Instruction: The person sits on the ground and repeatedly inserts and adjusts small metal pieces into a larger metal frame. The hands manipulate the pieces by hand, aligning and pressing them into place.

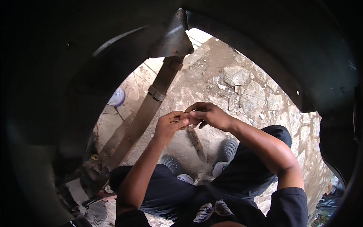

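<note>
My left hand [169,125] and my right hand [211,115] meet in front of me, above the ground between my knees. Both sets of fingers are bent and pressed together, fingertips touching or nearly so. Whatever they pinch, if anything, is too small and too covered by the fingers to make out. Just to the left of my left hand, a long brown metal bar with clamps [147,109], much like a leaf spring, slants from upper right to lower left.
A dark curved panel [261,41], resembling a wheel arch, surrounds the view. Rough stone paving [249,102] with loose rubble lies below. A white and purple tub [117,97] stands left of the bar. My grey shoes [228,149] rest on the ground. Rusty parts [90,170] sit lower left.
</note>
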Action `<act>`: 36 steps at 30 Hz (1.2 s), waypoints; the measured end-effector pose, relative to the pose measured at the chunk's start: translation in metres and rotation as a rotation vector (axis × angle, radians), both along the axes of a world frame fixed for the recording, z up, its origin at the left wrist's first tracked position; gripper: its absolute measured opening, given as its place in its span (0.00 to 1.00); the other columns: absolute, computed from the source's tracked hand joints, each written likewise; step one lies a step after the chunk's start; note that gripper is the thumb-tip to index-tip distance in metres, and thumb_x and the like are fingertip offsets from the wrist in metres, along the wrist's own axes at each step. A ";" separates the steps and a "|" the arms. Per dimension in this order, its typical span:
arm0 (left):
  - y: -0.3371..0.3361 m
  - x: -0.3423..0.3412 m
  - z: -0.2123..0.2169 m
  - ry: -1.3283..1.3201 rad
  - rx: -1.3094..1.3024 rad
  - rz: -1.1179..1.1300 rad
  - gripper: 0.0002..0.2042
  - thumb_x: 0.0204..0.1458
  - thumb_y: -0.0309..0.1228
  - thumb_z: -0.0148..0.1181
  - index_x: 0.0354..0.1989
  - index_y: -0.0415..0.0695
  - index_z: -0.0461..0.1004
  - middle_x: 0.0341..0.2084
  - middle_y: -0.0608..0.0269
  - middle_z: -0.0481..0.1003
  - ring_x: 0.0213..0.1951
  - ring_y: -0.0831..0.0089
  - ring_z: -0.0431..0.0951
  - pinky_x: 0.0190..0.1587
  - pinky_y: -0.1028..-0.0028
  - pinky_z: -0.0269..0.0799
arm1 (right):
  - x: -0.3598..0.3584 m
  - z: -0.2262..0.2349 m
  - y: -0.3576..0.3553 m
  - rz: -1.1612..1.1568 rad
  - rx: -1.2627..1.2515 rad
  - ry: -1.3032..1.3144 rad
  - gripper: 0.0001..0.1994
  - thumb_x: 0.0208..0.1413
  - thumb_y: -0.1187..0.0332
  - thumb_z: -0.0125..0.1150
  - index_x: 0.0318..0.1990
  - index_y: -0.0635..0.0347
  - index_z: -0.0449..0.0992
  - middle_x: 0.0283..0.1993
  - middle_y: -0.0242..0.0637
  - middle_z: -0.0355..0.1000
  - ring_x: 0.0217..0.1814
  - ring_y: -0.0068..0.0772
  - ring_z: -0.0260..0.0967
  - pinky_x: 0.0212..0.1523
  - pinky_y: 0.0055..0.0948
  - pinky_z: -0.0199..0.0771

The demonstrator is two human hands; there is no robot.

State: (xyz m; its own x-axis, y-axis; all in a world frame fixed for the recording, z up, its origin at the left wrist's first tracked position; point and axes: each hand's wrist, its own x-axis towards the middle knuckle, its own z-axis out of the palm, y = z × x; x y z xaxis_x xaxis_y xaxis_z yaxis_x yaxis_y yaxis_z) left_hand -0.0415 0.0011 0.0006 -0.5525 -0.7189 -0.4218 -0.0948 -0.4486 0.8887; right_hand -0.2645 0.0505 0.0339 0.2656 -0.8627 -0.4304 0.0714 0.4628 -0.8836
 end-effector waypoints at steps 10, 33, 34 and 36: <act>-0.039 -0.040 0.040 -0.056 -0.381 0.000 0.19 0.66 0.34 0.59 0.62 0.39 0.75 0.44 0.61 0.81 0.44 0.76 0.81 0.45 0.75 0.78 | -0.015 0.040 -0.048 -0.276 0.011 -0.078 0.15 0.68 0.62 0.62 0.53 0.65 0.76 0.43 0.34 0.77 0.45 0.25 0.74 0.50 0.29 0.78; -0.074 -0.070 0.039 -0.349 -0.699 0.450 0.14 0.62 0.35 0.59 0.47 0.36 0.81 0.36 0.48 0.83 0.40 0.55 0.84 0.47 0.64 0.77 | 0.002 0.002 -0.119 -0.592 -0.381 -0.052 0.11 0.62 0.68 0.69 0.42 0.63 0.73 0.36 0.35 0.77 0.35 0.22 0.73 0.38 0.24 0.72; -0.076 -0.071 0.040 -0.325 -0.678 0.475 0.14 0.62 0.34 0.59 0.47 0.36 0.81 0.36 0.47 0.83 0.40 0.54 0.84 0.47 0.64 0.77 | -0.005 0.005 -0.119 -0.611 -0.279 -0.102 0.13 0.62 0.68 0.69 0.45 0.63 0.71 0.39 0.37 0.78 0.39 0.25 0.76 0.41 0.26 0.75; -0.076 -0.073 0.044 -0.321 -0.668 0.467 0.13 0.61 0.33 0.60 0.48 0.36 0.81 0.37 0.47 0.83 0.41 0.55 0.84 0.48 0.63 0.76 | -0.014 0.006 -0.117 -0.593 -0.163 -0.145 0.16 0.63 0.68 0.69 0.50 0.63 0.68 0.44 0.40 0.79 0.45 0.29 0.79 0.45 0.28 0.78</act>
